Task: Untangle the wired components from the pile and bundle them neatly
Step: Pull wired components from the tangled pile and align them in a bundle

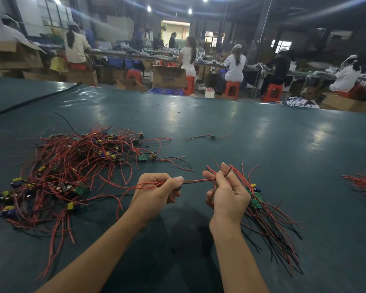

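Right now the left hand (156, 190) is curled round a red-and-black wire pair (197, 181), pinching it between thumb and forefinger. The right hand (228, 193) grips a gathered bundle (268, 225) of wired components, fingers closed round the wires just above the small green boards. The wire pair runs taut from one hand to the other, so this piece looks to be mid-transfer into the bundle. Its loose red tails trail left toward the pile. The bundle's wires fan down and right from the right hand, with their ends near or on the worktop (241, 127). The pile (72, 166) lies left of the left hand, near but apart, and is a thick tangle of red and black leads with yellow and blue parts and green boards. My call is that the task is early to midway: one handful is sorted and most of the pile is not. One single component (213, 135) lies alone farther out, beyond the hands. More red wires (363, 185) lie at the right edge, blurred; whether that is a finished bundle I cannot tell. No tie or band shows on anything yet.
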Tool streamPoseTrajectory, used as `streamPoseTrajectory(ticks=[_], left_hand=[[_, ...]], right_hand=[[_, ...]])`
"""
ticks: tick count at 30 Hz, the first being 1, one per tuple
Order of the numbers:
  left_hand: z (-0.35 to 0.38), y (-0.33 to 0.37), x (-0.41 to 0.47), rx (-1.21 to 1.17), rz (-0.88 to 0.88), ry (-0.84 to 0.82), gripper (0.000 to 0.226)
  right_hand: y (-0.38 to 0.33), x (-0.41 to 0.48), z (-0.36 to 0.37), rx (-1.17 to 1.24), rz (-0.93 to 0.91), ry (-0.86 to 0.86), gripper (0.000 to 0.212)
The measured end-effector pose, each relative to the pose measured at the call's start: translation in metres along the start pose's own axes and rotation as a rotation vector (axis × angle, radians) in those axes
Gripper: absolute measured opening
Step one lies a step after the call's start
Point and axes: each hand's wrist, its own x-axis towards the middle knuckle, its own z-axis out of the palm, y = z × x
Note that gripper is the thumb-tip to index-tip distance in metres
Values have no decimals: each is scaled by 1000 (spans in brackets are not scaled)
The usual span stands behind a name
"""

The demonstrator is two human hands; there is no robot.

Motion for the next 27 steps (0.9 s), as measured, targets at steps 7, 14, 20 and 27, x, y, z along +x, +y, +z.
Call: streamPoseTrajectory(ticks=[7,14,20,27], left_hand=[[-1,2,-1,-21,14,-13,30],[-5,0,0,-117,-48,7,44],[-2,0,0,-89,-55,-18,39],[0,-3,-1,20,30,-107,36]], right_hand=[[-3,0,-3,76,8,-6,22],[3,-3,2,65,43,-22,13],[7,-16,10,-103,-27,-143,34],[13,-33,17,-199,-21,-344,34]])
